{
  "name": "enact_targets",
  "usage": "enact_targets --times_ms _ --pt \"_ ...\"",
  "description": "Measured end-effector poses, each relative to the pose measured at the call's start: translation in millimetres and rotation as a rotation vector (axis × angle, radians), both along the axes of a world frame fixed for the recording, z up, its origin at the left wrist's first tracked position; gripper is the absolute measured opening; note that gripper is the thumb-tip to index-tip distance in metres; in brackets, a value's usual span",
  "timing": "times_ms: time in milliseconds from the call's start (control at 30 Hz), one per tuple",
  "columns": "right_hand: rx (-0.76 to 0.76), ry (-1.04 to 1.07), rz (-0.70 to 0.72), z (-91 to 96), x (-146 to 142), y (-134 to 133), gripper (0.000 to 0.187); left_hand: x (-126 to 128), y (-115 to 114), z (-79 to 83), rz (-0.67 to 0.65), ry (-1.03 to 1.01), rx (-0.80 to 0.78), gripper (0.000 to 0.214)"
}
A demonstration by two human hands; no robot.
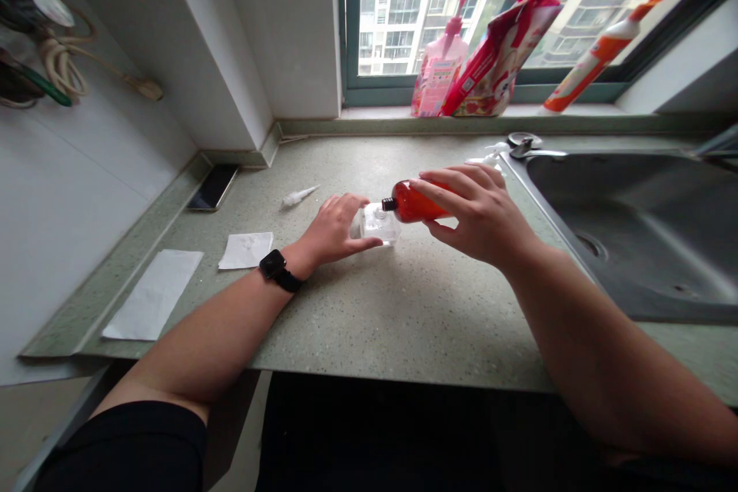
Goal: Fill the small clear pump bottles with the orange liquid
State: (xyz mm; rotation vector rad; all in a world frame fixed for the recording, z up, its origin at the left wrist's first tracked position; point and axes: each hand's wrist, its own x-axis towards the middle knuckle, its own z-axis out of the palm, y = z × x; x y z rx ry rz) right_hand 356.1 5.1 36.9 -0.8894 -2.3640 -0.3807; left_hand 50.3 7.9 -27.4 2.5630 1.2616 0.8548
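Observation:
My left hand [334, 228] is wrapped round a small clear bottle [377, 223] that stands on the green speckled counter [403, 307]. My right hand [478, 211] grips a red bottle [413, 202] tipped on its side. Its black open neck points left, right above the clear bottle's mouth. A black watch sits on my left wrist. A white pump nozzle [300, 196] lies loose on the counter behind my left hand.
A steel sink [634, 231] fills the right side. On the window sill stand a pink pump bottle [439, 69], a red refill pouch [501, 54] and an orange bottle [600, 54]. A phone [213, 187] and two white paper sheets [247, 250] lie at left.

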Motion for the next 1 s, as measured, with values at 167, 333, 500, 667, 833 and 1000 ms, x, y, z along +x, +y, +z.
enact_targets --times_ms 167,333,500,667,833,1000 --pt "-0.017 0.008 -0.013 -0.3 -0.8 -0.7 0.077 -0.2 0.3 -0.2 0.001 0.005 0.001 0.073" --pt "-0.005 0.008 -0.004 0.0 -0.6 -0.8 0.077 0.0 0.1 0.0 0.004 0.008 0.007 0.072" --pt "-0.021 0.003 -0.005 0.6 0.0 -0.1 0.083 -0.2 -0.5 0.0 0.008 0.009 0.005 0.072" --pt "-0.010 0.000 -0.007 0.8 -0.2 -0.9 0.078 -0.1 -0.3 -0.1 0.006 0.007 0.004 0.072" --pt "0.001 0.007 -0.004 1.0 -1.0 -1.7 0.075 0.4 -0.7 0.5 0.008 0.006 -0.006 0.073" --pt "-0.014 0.005 -0.007 1.2 -0.7 -0.8 0.082 0.5 -1.7 1.0 0.015 0.008 -0.016 0.072"
